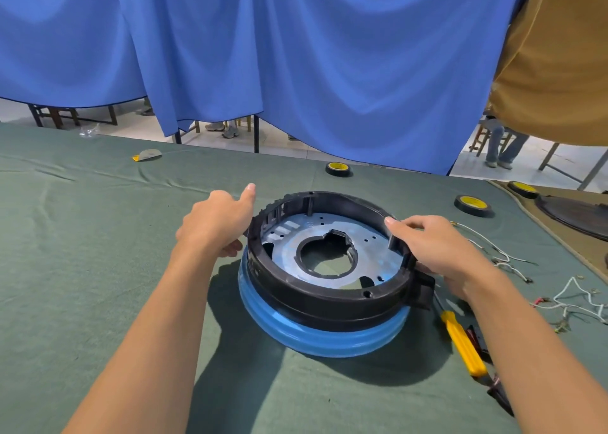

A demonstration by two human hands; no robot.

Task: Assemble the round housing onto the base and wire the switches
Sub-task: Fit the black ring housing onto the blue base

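While it sits on top of the blue ringed base (316, 338), the round housing (329, 297) shows as a black plastic ring with a raised rim, ribbed slots along its far-left wall and a blocky lug jutting from its near-right side. Inside the housing lies a grey metal plate (368, 246) with a large, ragged-edged central hole. Both pieces rest on a green cloth (98, 236).

The left hand (214, 223) is at the housing's left wall, lower fingers curled against the outside, one digit held straight and clear above the rim. The right hand (437, 249) clasps the housing's right side, a fingertip hooked over the rim and the other fingers wrapped round the outside.

A yellow-handled screwdriver (462, 344) lies just near-right of the housing, and white wires (572, 298) lie farther right.
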